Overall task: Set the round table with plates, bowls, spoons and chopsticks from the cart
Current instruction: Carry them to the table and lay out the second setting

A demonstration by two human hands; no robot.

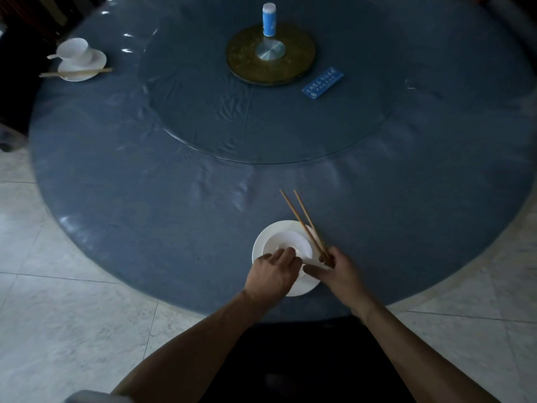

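A white plate (263, 242) lies near the front edge of the round blue-grey table (145, 199), with a white bowl (286, 242) standing on it. My left hand (271, 274) rests on the bowl's near rim, fingers at a white spoon (308, 261) whose handle shows between my hands. My right hand (340, 271) holds a pair of wooden chopsticks (305, 222) that point up and away over the plate's right side. At the far left lies another setting: plate (82, 65), bowl (74, 49) and chopsticks (75, 72).
A glass turntable (261, 112) covers the table's middle, with a brown disc (270, 53), a blue-and-white canister (268, 20) and a blue card (322, 82) on it. Pale marble floor tiles (58, 315) surround the table. A dark chair (17, 97) stands at the far left.
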